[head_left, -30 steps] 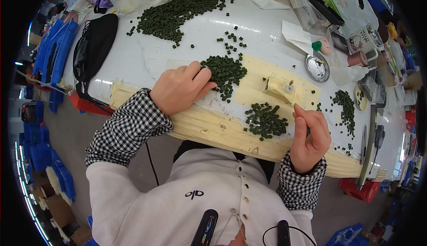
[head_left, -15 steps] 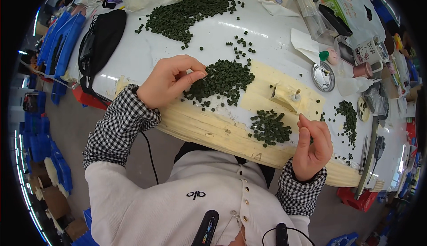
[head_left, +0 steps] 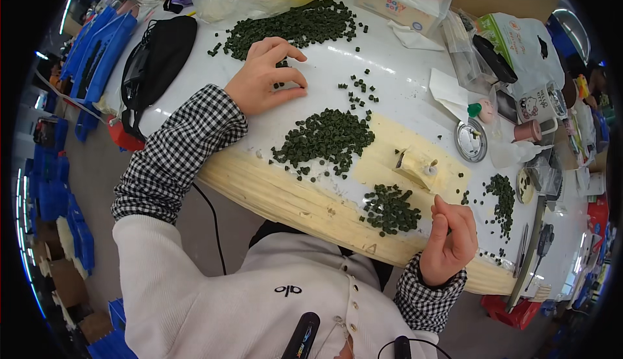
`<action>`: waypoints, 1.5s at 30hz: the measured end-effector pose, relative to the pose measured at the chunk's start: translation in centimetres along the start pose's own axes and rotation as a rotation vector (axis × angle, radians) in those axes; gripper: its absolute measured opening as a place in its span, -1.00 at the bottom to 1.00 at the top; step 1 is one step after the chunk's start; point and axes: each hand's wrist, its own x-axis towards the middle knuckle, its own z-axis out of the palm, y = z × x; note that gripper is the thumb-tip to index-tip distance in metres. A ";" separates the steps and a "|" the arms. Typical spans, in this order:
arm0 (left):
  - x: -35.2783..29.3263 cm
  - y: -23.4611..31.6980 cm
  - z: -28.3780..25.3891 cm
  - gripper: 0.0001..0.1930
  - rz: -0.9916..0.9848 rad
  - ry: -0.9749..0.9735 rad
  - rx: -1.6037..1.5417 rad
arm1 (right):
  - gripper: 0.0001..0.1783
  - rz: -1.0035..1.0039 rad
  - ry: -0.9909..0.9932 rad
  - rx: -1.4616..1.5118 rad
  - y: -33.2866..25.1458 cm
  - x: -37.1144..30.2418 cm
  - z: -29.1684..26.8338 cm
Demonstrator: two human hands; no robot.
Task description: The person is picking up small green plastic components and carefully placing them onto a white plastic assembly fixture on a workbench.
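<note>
Left hand [head_left: 265, 77] rests on the white tabletop [head_left: 396, 80], fingers curled, tips touching loose dark green pellets at the near edge of the large far pile [head_left: 292, 27]. Right hand [head_left: 451, 239] is raised at the tabletop's front edge, fingers pressed together; whether it pinches a pellet cannot be told. Middle pile [head_left: 324, 140] and small pile [head_left: 389, 208] lie between the hands

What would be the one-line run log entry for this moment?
left hand: on table beside far green pellet pile | right hand: raised, fingers pinched, near small pellet pile
</note>
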 end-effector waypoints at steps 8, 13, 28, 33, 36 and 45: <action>1.4 -3.6 1.1 -0.76 -0.070 0.092 0.299 | -0.77 -0.009 -0.030 0.004 0.1 0.2 -0.1; 4.8 -0.2 1.2 -0.72 0.128 -0.029 -0.212 | -0.77 0.002 -0.041 0.006 0.3 0.3 -0.2; 10.3 1.9 3.1 -0.81 0.386 -0.471 -0.389 | -0.76 0.034 -0.059 -0.013 0.2 0.4 -0.5; 10.3 1.7 2.4 -0.82 0.363 -0.436 -0.380 | -0.76 0.033 -0.065 -0.019 0.2 0.5 -0.5; 10.1 2.5 2.0 -0.80 0.389 -0.458 -0.411 | -0.77 0.033 -0.067 -0.022 0.1 0.5 -0.5; 10.3 2.2 2.3 -0.83 0.432 -0.487 -0.363 | -0.77 0.027 -0.067 -0.027 0.2 0.6 -0.4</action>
